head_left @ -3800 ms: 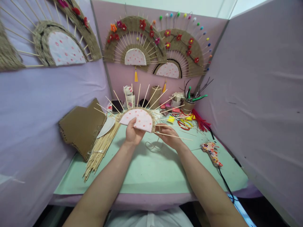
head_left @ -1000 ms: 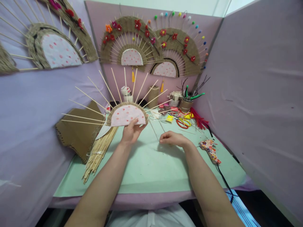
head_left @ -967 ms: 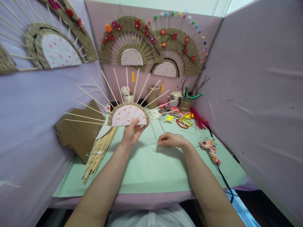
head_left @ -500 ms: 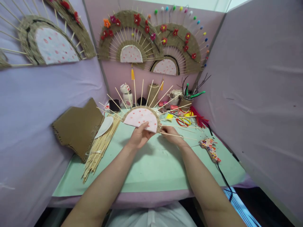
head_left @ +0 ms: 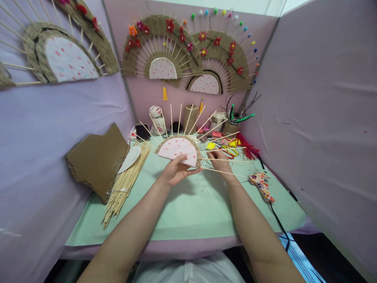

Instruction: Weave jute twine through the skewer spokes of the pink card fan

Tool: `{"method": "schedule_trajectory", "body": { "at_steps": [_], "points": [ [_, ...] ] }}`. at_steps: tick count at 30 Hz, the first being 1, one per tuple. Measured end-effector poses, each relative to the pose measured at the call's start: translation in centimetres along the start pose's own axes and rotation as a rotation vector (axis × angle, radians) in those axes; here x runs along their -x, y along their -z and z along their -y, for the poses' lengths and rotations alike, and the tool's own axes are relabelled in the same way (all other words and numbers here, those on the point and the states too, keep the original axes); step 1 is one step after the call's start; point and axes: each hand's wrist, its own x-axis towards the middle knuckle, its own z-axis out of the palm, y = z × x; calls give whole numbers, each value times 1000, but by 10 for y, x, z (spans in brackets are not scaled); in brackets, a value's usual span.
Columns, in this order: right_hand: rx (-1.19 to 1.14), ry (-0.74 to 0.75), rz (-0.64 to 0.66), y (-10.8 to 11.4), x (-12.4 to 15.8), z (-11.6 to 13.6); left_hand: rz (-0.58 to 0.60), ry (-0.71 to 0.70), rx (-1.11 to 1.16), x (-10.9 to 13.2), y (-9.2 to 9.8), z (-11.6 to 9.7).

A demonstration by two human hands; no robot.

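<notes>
My left hand (head_left: 176, 171) grips the flat lower edge of a half-made fan (head_left: 178, 148): a pink dotted half-disc rimmed with jute twine, thin wooden skewers radiating from it. It is held tilted above the green tabletop (head_left: 188, 212). My right hand (head_left: 219, 159) is at the fan's right side, among the lowest skewers, fingers pinched together; what they pinch is too thin to make out.
A bundle of skewers (head_left: 125, 183) and a stack of cardboard pieces (head_left: 97, 159) lie at the left. A twine spool (head_left: 190, 116), scissors (head_left: 228, 151), red pipe cleaners (head_left: 249, 149) and a tool cup (head_left: 231, 126) crowd the back. A patterned glue gun (head_left: 262, 186) lies right. Finished fans (head_left: 165, 49) hang on the walls.
The fan was held up to the left a second ago while my right hand rested on the table; now it is lowered to the centre and my right hand has come up to its right edge.
</notes>
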Motion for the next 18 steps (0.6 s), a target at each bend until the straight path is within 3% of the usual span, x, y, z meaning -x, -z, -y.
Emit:
{"method": "schedule_trajectory", "body": {
  "at_steps": [6,14,18],
  "points": [
    [-79,34,37,13,-5,-3,-56,-45,17,-1,4,-9],
    [-559,-366,245,44,-6,5,-155,-111,31,-5,15,-23],
    [-720,-397,308,57,-5,6,-166,-144,43,-6,18,-26]
  ]
}}
